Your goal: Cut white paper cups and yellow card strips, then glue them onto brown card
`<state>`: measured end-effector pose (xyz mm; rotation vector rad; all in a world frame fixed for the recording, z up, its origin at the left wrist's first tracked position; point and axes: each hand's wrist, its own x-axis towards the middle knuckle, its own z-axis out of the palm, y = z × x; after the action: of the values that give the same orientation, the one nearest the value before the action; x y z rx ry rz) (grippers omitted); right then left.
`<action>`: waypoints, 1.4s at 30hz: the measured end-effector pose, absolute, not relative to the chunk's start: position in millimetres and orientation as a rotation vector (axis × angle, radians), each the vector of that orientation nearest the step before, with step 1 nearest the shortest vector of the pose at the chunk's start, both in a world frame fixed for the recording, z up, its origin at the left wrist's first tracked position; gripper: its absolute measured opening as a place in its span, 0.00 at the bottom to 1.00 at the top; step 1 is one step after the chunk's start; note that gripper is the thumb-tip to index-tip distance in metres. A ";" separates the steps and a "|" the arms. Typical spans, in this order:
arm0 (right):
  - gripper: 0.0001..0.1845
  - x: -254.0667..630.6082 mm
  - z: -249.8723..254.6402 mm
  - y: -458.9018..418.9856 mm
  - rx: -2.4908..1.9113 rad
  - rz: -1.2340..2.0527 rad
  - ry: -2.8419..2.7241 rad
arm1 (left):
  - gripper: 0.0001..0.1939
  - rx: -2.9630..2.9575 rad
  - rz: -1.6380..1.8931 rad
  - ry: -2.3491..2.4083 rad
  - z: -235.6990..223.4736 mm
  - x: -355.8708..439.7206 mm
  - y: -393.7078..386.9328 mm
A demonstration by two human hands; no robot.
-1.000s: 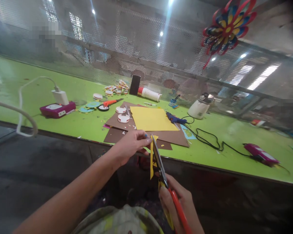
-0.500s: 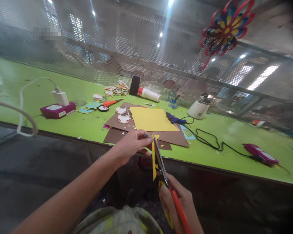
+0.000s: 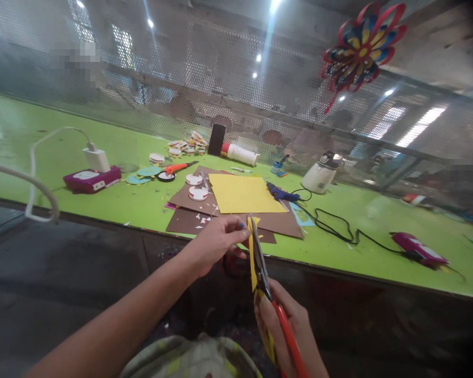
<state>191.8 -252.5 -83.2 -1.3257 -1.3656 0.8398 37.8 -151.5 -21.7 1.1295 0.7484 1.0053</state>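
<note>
The bench has a smooth green top, a little glossy where light falls on it. On it, the yellow sheet looks like matt paper or card, and the brown sheets also look matt. The scissors have shiny metal blades and smooth orange-red plastic handles. The purple power strip looks like glossy plastic. The glue gun has a dark blue plastic body. The mesh panel behind seems to be perforated metal, of dull grey surface.

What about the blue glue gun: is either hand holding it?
No, the glue gun lies by the yellow sheet, apart from the left hand and the right hand.
</note>
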 end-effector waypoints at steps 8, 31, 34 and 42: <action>0.23 190.0 -89.8 -254.2 -1.278 0.995 -1.320 | 0.14 1.188 1.012 0.752 -25.1 40.3 -153.1; 0.23 190.9 -90.2 -255.7 -1.310 1.105 -1.261 | 0.12 1.162 1.020 0.765 -28.9 42.3 -153.6; 0.23 191.6 -90.1 -255.5 -1.327 1.098 -1.296 | 0.11 1.165 1.016 0.768 -28.0 42.2 -154.1; 0.22 191.5 -91.2 -255.0 -1.318 1.062 -1.280 | 0.11 1.160 1.014 0.761 -27.1 42.2 -153.6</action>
<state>191.5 -255.0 -91.2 -1.3177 -1.2795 1.0623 42.2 -153.6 -27.1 1.1599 0.7606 1.0137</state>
